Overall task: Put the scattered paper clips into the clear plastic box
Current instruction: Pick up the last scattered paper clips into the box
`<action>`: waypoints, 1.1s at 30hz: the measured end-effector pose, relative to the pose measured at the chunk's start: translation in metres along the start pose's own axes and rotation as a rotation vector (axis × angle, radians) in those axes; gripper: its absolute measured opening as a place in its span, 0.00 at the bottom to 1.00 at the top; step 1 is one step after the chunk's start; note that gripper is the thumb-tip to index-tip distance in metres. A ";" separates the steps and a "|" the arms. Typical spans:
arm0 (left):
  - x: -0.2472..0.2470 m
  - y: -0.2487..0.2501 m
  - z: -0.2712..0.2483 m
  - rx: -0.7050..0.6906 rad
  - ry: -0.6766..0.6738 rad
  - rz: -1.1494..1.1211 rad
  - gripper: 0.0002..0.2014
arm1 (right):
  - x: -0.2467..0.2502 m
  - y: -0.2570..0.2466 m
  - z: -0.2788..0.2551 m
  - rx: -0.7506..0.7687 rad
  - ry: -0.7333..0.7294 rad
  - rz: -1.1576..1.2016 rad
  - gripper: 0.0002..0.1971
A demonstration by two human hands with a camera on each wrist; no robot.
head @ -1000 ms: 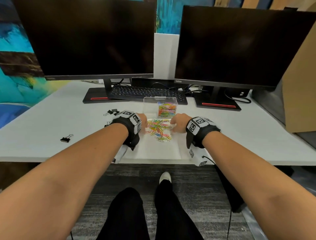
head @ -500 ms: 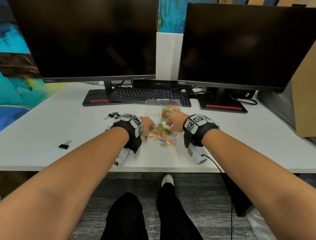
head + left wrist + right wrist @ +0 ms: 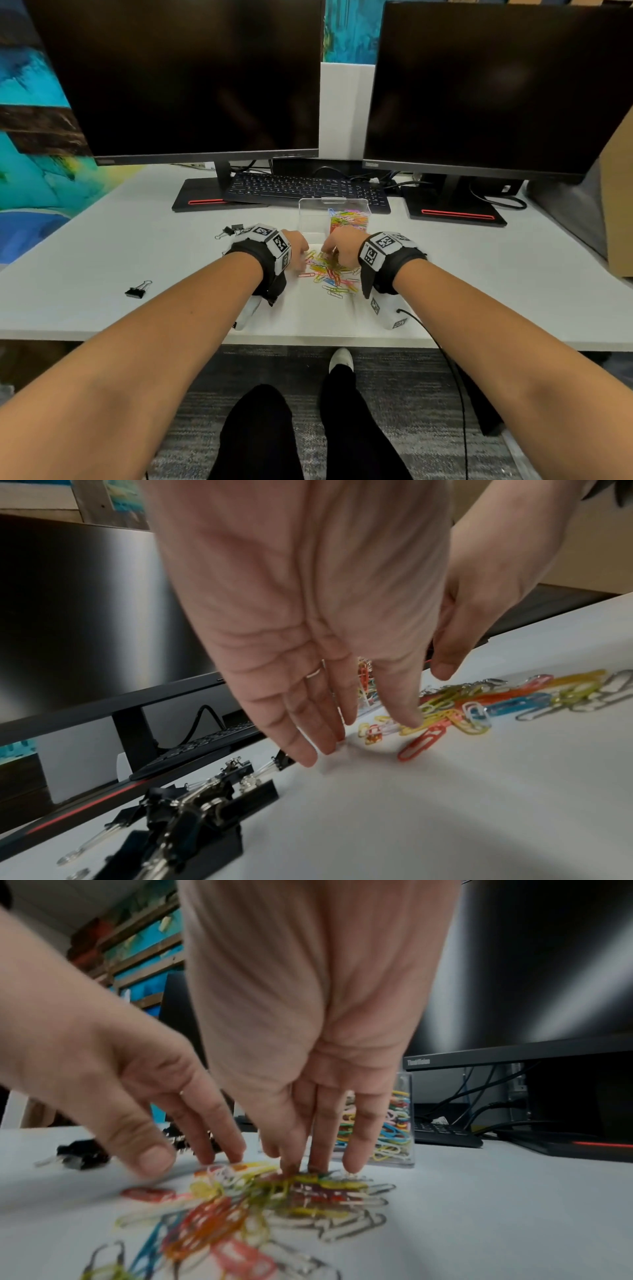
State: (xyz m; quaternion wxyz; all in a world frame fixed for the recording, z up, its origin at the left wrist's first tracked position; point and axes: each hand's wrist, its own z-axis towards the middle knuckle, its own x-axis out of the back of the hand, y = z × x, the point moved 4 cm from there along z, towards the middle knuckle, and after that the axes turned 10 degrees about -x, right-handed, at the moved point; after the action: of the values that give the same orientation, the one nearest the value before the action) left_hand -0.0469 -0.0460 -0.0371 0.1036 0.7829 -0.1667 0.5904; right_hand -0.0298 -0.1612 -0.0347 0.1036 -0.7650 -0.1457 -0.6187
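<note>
Two dark monitors (image 3: 178, 78) are standing well beyond both hands, with a keyboard (image 3: 308, 186) lying between their bases. The white desk (image 3: 479, 281) is carrying everything. The clear plastic box (image 3: 334, 216) is sitting just beyond the fingertips of both hands, already holding a heap of coloured clips at its right side. The left hand (image 3: 296, 245) is reaching down with fingers straight and spread, tips touching the desk at the left edge of the scattered paper clips (image 3: 330, 274), gripping nothing. The right hand (image 3: 342, 245) is pressing straight fingers (image 3: 320, 1150) onto the pile's far side, holding nothing. Black binder clips (image 3: 192, 813) are lying just left of the left hand.
</note>
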 end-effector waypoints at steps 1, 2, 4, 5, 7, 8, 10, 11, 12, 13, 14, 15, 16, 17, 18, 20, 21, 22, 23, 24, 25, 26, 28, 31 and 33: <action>0.001 0.000 0.000 0.011 -0.008 -0.001 0.10 | 0.002 0.003 -0.001 0.004 -0.004 0.012 0.17; 0.000 0.000 0.001 0.019 -0.026 0.000 0.13 | 0.003 0.008 -0.002 -0.001 -0.013 0.027 0.18; -0.002 0.002 0.003 0.015 -0.048 -0.005 0.26 | 0.006 0.016 -0.006 -0.036 -0.020 0.045 0.22; -0.003 0.003 0.004 0.013 -0.046 -0.010 0.31 | 0.005 0.020 -0.008 -0.055 -0.021 0.040 0.25; -0.004 0.005 0.005 -0.002 -0.040 -0.020 0.37 | 0.000 0.024 -0.009 -0.075 -0.033 0.019 0.28; -0.004 0.006 0.006 -0.006 -0.039 -0.026 0.38 | -0.004 0.024 -0.008 -0.073 -0.044 0.006 0.28; -0.005 0.008 0.008 -0.019 -0.030 -0.047 0.38 | -0.009 0.022 -0.006 -0.049 -0.055 -0.010 0.25; -0.004 0.011 0.008 -0.030 -0.026 -0.060 0.38 | -0.010 0.020 -0.006 -0.034 -0.054 -0.015 0.23; -0.003 0.014 0.007 -0.040 -0.021 -0.071 0.38 | -0.009 0.019 -0.007 -0.021 -0.052 -0.020 0.22; -0.002 0.016 0.007 -0.054 -0.012 -0.083 0.37 | -0.007 0.019 -0.009 -0.009 -0.050 -0.018 0.21; -0.001 0.018 0.007 -0.066 -0.003 -0.092 0.36 | -0.004 0.019 -0.011 0.002 -0.047 -0.008 0.20; -0.001 0.019 0.007 -0.075 0.004 -0.100 0.34 | -0.002 0.021 -0.013 0.008 -0.043 0.011 0.19; 0.000 0.020 0.008 -0.083 0.010 -0.105 0.33 | 0.000 0.024 -0.015 0.005 -0.042 0.029 0.19; 0.000 0.021 0.009 -0.090 0.020 -0.112 0.32 | 0.001 0.027 -0.018 -0.003 -0.046 0.043 0.20; 0.000 0.021 0.009 -0.094 0.032 -0.116 0.32 | 0.000 0.030 -0.020 -0.012 -0.056 0.051 0.21; 0.003 0.024 0.009 -0.102 0.052 -0.105 0.29 | -0.002 0.034 -0.022 -0.020 -0.070 0.060 0.23; 0.005 0.026 0.010 -0.111 0.056 -0.089 0.28 | -0.003 0.035 -0.022 -0.021 -0.065 0.065 0.23; 0.006 0.028 0.011 -0.118 0.054 -0.068 0.26 | -0.004 0.035 -0.021 -0.024 -0.051 0.078 0.22; 0.008 0.030 0.012 -0.129 0.052 -0.049 0.25 | -0.004 0.036 -0.021 -0.030 -0.033 0.099 0.19; 0.009 0.033 0.013 -0.132 0.050 -0.030 0.24 | -0.004 0.036 -0.020 -0.035 -0.014 0.123 0.17; 0.010 0.035 0.014 -0.131 0.049 -0.014 0.23 | -0.004 0.036 -0.019 -0.038 0.000 0.139 0.16; 0.011 0.037 0.015 -0.125 0.044 0.001 0.23 | -0.004 0.036 -0.018 -0.039 0.012 0.147 0.15; 0.012 0.039 0.016 -0.112 0.032 0.025 0.21 | -0.004 0.035 -0.018 -0.038 0.029 0.142 0.14; 0.015 0.043 0.018 -0.117 0.023 0.062 0.19 | -0.002 0.036 -0.015 -0.037 0.058 0.136 0.14; 0.017 0.045 0.020 -0.115 0.037 0.087 0.20 | -0.001 0.037 -0.014 -0.028 0.070 0.140 0.14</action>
State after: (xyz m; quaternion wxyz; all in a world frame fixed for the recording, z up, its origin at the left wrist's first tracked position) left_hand -0.0419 -0.0973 -0.0286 0.1257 0.7567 -0.2324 0.5980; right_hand -0.0297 -0.2006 -0.0321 0.1407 -0.7527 -0.0794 -0.6383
